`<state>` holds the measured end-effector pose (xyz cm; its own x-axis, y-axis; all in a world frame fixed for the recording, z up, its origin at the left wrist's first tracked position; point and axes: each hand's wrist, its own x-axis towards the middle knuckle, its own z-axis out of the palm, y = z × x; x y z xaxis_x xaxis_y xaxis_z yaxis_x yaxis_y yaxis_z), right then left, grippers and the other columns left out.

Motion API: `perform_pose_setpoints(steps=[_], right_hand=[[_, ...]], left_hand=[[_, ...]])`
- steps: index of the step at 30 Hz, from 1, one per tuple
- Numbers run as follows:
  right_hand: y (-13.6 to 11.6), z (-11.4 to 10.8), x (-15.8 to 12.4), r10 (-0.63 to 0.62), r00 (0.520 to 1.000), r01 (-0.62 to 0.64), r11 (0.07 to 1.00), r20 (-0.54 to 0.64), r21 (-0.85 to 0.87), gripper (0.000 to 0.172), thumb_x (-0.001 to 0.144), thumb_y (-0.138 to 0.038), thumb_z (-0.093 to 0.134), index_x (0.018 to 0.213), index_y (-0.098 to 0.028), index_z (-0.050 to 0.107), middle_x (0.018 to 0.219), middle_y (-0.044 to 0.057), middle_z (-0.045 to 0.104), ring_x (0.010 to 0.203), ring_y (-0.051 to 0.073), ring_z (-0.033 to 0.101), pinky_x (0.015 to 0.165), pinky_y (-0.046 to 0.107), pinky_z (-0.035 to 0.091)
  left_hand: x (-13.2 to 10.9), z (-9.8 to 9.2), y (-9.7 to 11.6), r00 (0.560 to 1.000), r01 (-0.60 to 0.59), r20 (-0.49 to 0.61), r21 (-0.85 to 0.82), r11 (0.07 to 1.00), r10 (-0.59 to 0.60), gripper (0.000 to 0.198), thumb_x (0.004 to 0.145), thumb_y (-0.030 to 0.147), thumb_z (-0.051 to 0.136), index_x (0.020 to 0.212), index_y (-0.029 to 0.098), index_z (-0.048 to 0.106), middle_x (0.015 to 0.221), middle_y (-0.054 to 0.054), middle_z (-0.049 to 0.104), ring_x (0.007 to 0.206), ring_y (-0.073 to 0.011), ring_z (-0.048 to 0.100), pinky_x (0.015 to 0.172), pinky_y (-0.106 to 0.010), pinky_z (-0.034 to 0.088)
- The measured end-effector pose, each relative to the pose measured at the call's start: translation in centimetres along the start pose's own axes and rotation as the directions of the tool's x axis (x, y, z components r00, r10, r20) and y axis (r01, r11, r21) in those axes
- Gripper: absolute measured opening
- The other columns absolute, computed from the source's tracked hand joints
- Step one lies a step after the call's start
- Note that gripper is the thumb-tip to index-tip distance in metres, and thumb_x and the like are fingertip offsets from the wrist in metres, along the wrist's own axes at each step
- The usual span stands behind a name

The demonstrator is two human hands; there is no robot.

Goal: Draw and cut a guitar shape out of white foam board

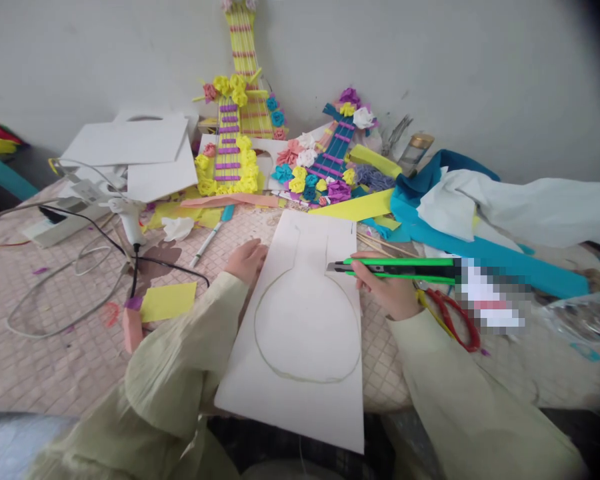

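Observation:
A white sheet of board (307,320) lies in front of me, its near end past the table edge. On it is drawn a round body with a straight neck. My right hand (387,287) grips a green utility knife (405,269), blade bare and pointing left. The blade tip is over the right neck line, where it meets the circle; whether it touches the board I cannot tell. My left hand (247,260) rests at the board's left edge, fingers stretched out and partly hidden, holding nothing visible.
Paper-flower-trimmed model guitars (229,143) lean against the wall. A glue gun (129,220) and cables lie left, beside a white marker (207,241). Red-handled scissors (453,317) sit by my right wrist. Blue crepe paper (505,257) and white paper (530,203) lie at right.

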<state>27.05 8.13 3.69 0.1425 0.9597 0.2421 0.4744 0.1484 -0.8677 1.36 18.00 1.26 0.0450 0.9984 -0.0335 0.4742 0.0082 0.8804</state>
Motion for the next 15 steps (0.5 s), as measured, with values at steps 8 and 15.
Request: perform_pose_setpoints(steps=[8, 15], right_hand=[[1.8, 0.7, 0.2, 0.018, 0.982, -0.008, 0.998, -0.187, 0.057, 0.026, 0.077, -0.045, 0.051, 0.088, -0.022, 0.059, 0.062, 0.0, 0.058, 0.057, 0.016, 0.057, 0.061, 0.032, 0.048], [2.4, 1.5, 1.1, 0.094, 0.989, -0.068, 0.974, -0.115, 0.214, 0.027, 0.077, -0.046, 0.051, 0.089, -0.023, 0.057, 0.07, 0.002, 0.059, 0.061, 0.018, 0.057, 0.061, 0.034, 0.05]], left_hand=[[-14.1, -5.8, 3.2, 0.712, -0.696, 0.5, 0.411, 0.589, 0.493, 0.071, 0.069, 0.05, 0.055, 0.129, 0.018, 0.036, 0.126, -0.011, 0.048, 0.115, -0.0268, 0.043, 0.091, -0.04, 0.04], [-18.9, -5.4, -1.1, 0.689, -0.7, 0.475, 0.631, 0.335, 0.547, 0.067, 0.071, 0.036, 0.059, 0.131, 0.02, 0.035, 0.132, -0.012, 0.041, 0.119, -0.0298, 0.036, 0.096, -0.046, 0.033]])
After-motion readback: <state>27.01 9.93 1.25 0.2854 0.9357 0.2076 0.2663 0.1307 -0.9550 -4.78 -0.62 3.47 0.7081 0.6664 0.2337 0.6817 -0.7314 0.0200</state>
